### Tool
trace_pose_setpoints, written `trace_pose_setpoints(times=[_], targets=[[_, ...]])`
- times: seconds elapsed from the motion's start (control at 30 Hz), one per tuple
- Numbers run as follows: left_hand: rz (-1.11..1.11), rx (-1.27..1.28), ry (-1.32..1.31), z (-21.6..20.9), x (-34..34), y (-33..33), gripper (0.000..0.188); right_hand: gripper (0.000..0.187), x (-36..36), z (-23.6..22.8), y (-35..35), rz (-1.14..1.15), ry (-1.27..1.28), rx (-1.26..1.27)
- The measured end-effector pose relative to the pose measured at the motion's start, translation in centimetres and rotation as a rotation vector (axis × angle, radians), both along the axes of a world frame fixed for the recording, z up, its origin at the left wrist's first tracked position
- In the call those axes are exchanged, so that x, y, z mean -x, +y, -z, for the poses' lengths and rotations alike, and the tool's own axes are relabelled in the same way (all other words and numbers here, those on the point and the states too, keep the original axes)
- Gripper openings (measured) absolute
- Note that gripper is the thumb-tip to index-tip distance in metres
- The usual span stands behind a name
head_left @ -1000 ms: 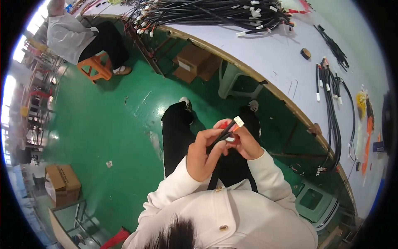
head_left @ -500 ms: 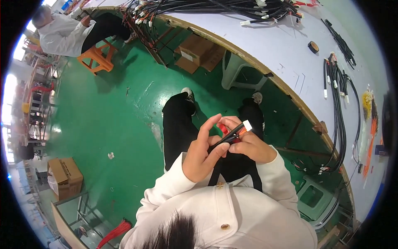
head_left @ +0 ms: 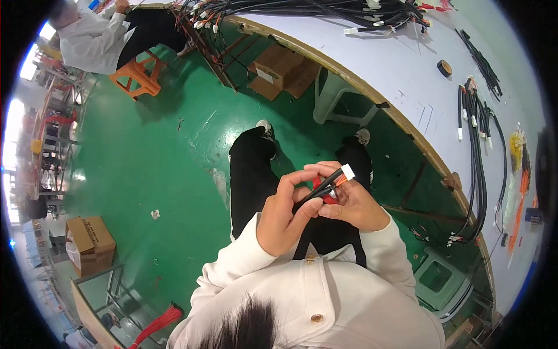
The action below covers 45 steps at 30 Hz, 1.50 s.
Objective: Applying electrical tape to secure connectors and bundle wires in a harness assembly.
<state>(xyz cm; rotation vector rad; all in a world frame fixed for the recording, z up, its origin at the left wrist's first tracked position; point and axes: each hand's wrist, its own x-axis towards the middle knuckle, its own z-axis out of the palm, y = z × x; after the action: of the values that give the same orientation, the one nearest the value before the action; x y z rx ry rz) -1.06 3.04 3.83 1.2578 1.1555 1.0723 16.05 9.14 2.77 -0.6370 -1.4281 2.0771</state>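
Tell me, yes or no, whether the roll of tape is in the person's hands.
No: the roll of tape rests on the table, while the left hand holds a black cable.

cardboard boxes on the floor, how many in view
2 clearly: one box under the table, upper middle; another box on the floor, lower left. Others may be hidden.

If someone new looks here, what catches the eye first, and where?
Probably the left hand and right hand near the middle, around a black cable with a white plug. Next come the heap of black cables on the pale table at the top, and the orange stool, upper left.
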Motion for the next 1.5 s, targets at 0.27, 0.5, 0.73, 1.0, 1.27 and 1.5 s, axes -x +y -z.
trace_pose_setpoints(times=[0.27,0.5,0.73,1.0,1.27,1.5], targets=[[-0.006,-0.086,0.043,0.4,0.2,0.0,0.032,0.067,0.3,0.3,-0.2,0.015,0.061,0.12],[0.013,-0.069,0.023,0.8,0.2,0.0,0.026,0.069,0.6,0.2,-0.5,0.103,0.05,0.172],[0.002,-0.076,0.021,0.6,-0.1,-0.1,0.022,0.066,0.1,0.7,-0.4,0.052,0.087,0.094],[-0.159,-0.342,0.155,1.0,-0.7,-0.4,0.014,0.063,-0.2,0.2,-2.0,0.113,0.004,0.169],[-0.245,-0.363,0.269,1.5,-1.2,0.2,0.021,0.06,0.1,-0.3,-3.6,0.319,-0.189,-0.278],[-0.304,-0.33,0.304,1.4,-1.4,0.3,0.023,0.056,0.7,-1.0,-3.7,0.453,-0.436,-0.778]])
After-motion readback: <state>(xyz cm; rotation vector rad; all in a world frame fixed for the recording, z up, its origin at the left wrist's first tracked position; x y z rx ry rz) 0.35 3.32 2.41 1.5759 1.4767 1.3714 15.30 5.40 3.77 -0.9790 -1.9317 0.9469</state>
